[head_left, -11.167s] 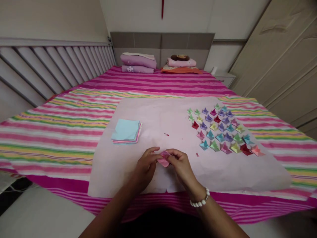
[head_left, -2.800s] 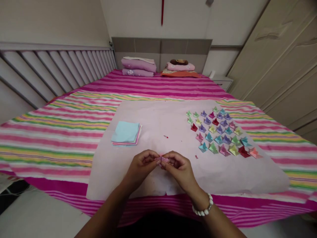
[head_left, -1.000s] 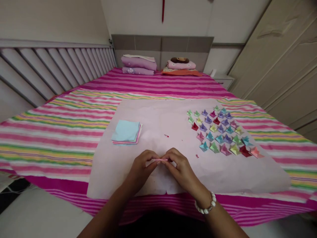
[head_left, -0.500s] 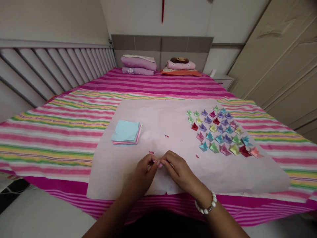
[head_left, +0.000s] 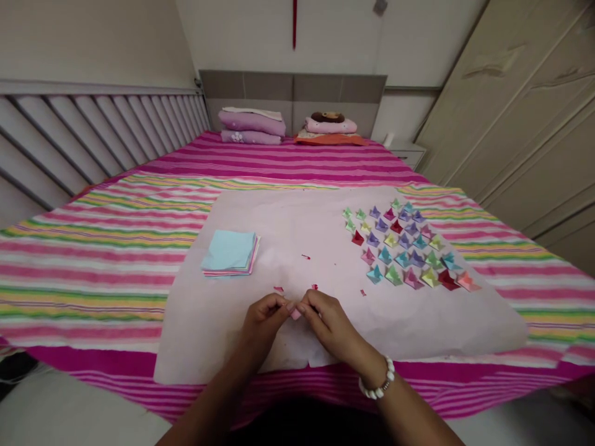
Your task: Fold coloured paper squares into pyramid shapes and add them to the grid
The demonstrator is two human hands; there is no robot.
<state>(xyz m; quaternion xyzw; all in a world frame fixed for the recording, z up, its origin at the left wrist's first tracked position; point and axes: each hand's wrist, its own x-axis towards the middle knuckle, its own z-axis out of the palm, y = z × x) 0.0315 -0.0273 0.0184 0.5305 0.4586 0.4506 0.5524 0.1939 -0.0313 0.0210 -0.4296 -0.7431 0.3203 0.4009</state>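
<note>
A small folded piece of pink paper (head_left: 295, 314) is pinched between my two hands, low over the white sheet (head_left: 242, 334). My left hand (head_left: 267, 316) grips its left side with thumb and forefinger. On its other side, the thumb and forefinger of my right hand (head_left: 325, 316) press together, hiding much of the paper. Just beyond my fingertips lie red-pink paper scraps (head_left: 278, 288). Farther off on the sheet are a thin red and dark scrap (head_left: 305, 257) and another small scrap (head_left: 363, 293).
A stack of square coloured papers (head_left: 230, 253), light blue on top, sits to the left. Rows of small folded paper shapes (head_left: 403, 260) in many colours cover the right part of the sheet. Underneath is a striped bedspread (head_left: 106, 248); folded bedding (head_left: 251, 127) lies by the headboard.
The whole view has shifted slightly. Both hands keep their pinch on the pink paper and have drawn slightly apart. A red scrap now shows beyond my right fingers.
</note>
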